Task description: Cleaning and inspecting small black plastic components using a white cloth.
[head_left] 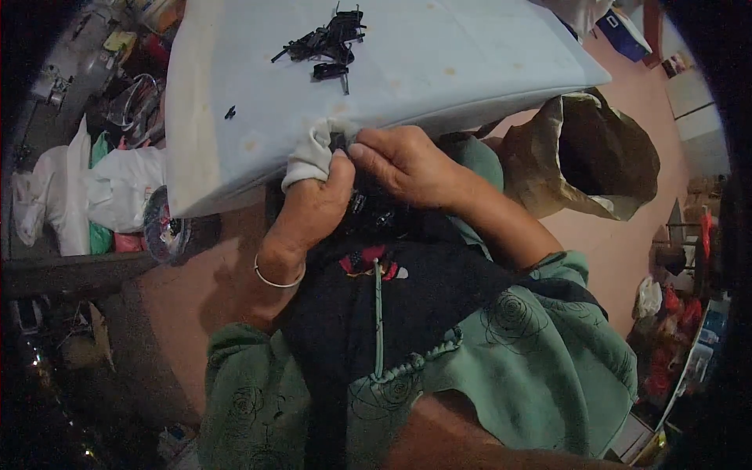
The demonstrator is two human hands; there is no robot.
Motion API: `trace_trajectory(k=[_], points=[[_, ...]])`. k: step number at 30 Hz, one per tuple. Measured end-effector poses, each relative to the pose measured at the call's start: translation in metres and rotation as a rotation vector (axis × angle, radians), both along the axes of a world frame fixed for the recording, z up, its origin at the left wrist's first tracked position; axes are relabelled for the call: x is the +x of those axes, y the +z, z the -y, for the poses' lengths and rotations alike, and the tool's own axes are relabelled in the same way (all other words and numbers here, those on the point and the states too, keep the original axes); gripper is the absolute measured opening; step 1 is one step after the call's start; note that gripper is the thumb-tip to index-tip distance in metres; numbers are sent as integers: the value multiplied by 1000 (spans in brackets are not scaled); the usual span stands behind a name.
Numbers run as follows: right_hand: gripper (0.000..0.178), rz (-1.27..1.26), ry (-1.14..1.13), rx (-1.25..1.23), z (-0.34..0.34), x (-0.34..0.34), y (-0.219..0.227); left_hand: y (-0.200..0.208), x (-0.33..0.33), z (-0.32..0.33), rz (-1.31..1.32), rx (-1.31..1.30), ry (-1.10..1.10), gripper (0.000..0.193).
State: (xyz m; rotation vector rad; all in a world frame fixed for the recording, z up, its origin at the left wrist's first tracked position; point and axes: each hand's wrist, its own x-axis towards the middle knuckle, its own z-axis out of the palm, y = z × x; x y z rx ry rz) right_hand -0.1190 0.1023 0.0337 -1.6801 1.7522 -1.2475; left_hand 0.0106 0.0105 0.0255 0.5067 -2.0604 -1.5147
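Both hands meet at the near edge of a white-covered padded surface (415, 66). My left hand (317, 200) is closed, a white cloth (313, 153) covering its fingers, and a small black piece (338, 142) shows between thumb and cloth. Thumb and forefinger pinched together, my right hand (403, 163) works at that same piece, most of which the fingers hide. Farther back on the surface lies a loose pile of thin black parts (333, 39). One tiny black part (229, 113) sits apart on the left. More dark, shiny pieces (380, 210) rest below my hands, near my lap.
An open brown paper sack (548, 168) stands on the floor to the right. On the left, white plastic bags (125, 184) and a clear round container (166, 227) crowd a ledge. Shelves with bags (677, 309) line the far right.
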Motion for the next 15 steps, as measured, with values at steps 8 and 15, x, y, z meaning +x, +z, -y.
trace_trajectory(k=[8, 15], points=[[22, 189, -53, -123, 7, 13, -28, -13, -6, 0, -7, -390, 30, 25], [16, -206, -149, -16, 34, -46, -8, 4, 5, 18, 250, -504, -166, 25]])
